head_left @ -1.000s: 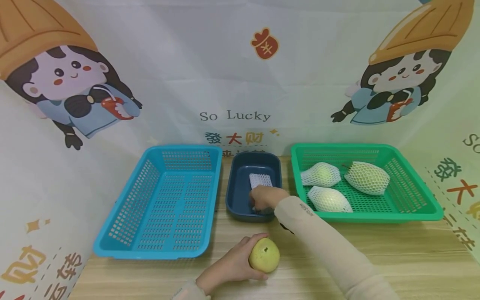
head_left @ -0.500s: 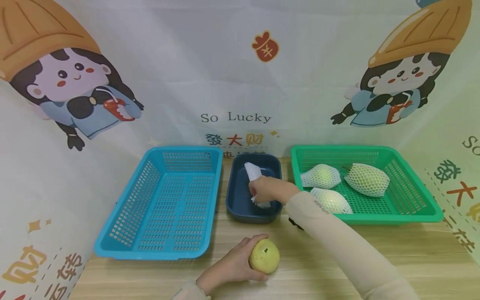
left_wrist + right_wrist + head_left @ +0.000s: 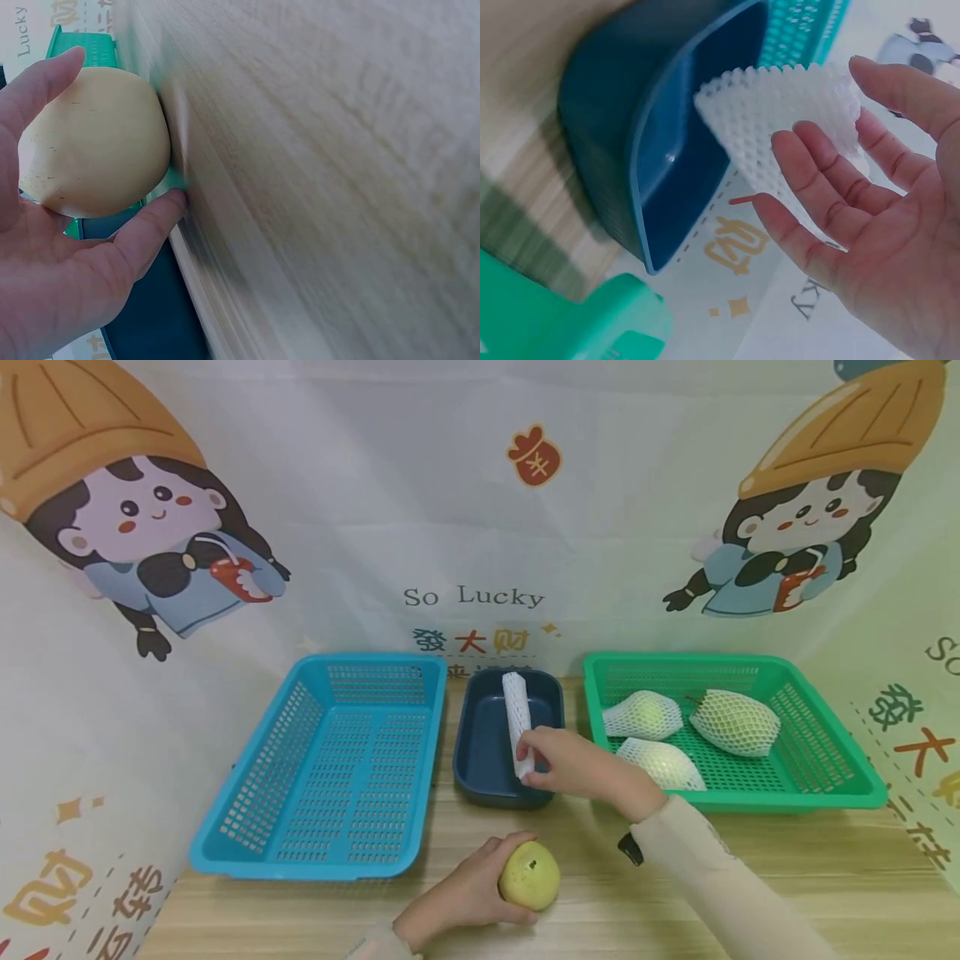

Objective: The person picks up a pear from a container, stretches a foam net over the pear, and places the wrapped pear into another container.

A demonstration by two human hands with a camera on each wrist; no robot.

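On the wooden table, a round yellow pear (image 3: 529, 875) stands with its stem end upward. My left hand (image 3: 472, 889) holds it from the left side, fingers and thumb curved around it; the left wrist view shows the bare pear (image 3: 97, 142) by the thumb. My right hand (image 3: 562, 762) pinches a white foam fruit net (image 3: 517, 714) over the dark blue box (image 3: 477, 752). The net looks flat and narrow in the head view. Seen from the right wrist, the foam net (image 3: 769, 120) reaches over the box rim, with the thumb and fingers at its near end.
A blue basket (image 3: 358, 777) stands to the left of the box. To its right, a green basket (image 3: 750, 793) holds 3 net-wrapped fruits (image 3: 735, 722). A printed cloth (image 3: 345, 527) hangs behind. Beneath my right wrist is a small black object (image 3: 631, 849).
My right hand has drawn back slightly to the right, lifting the foam net, which now points upward from the fingers. The left hand and the pear have stayed in place.
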